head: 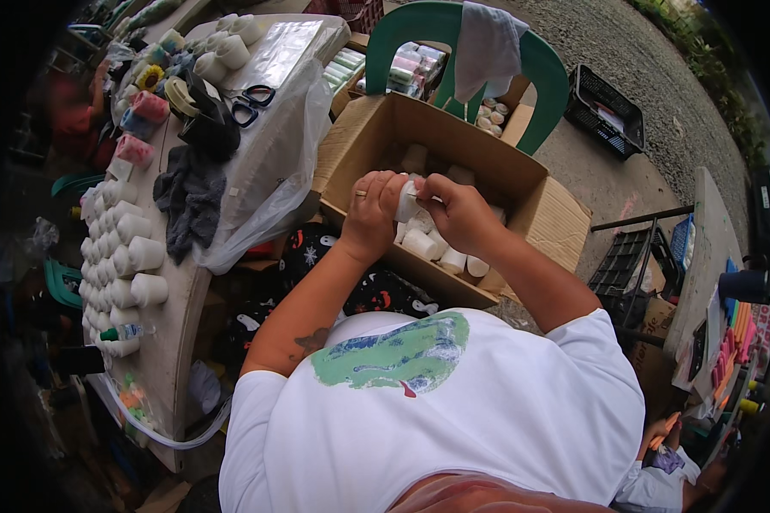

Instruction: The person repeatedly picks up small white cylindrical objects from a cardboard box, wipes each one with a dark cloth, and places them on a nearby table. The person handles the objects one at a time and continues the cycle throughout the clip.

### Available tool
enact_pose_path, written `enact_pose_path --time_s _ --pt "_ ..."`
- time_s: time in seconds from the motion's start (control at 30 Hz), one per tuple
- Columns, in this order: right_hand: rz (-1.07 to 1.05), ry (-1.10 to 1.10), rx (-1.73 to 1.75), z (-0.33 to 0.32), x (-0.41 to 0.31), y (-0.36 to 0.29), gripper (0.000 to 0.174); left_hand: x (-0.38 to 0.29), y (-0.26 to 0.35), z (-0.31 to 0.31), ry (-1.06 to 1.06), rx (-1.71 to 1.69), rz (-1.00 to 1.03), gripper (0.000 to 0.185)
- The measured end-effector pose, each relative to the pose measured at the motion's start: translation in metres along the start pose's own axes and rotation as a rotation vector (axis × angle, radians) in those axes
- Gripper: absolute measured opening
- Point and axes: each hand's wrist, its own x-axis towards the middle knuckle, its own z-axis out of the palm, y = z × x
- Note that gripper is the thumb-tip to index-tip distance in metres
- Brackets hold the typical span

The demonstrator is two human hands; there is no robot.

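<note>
My left hand (377, 208) grips a small white cup-shaped piece (407, 204) above an open cardboard box (359, 144). My right hand (448, 208) pinches at the upper edge of the same piece with thumb and forefinger. Below my hands, in the box, lie several similar white pieces (419, 243), some on their sides. Whether the held piece is a candle or a cup cannot be told. A green plastic chair (545, 83) stands just beyond the box, with a light cloth (487, 48) over its back.
The left table (176, 282) bears rows of white pieces (146, 253), a dark grey towel (189, 192), scissors (251, 106) and plastic sheeting (276, 173). A black crate (606, 112) lies beyond the chair. At right stands another table (696, 256); people are at both sides.
</note>
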Motion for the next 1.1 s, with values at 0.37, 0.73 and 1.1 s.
enact_pose_path --time_s 0.37,0.73,1.1 --pt "0.027 -0.058 0.248 0.002 0.005 0.018 0.007 0.001 0.002 -0.003 -0.01 0.065 -0.019 0.045" --pt "0.216 -0.063 0.262 -0.003 0.011 0.024 0.008 0.003 0.003 -0.006 -0.008 0.236 0.043 0.049" --pt "0.141 -0.074 0.296 -0.004 0.005 0.021 0.009 0.003 0.003 -0.008 -0.028 0.259 0.016 0.043"
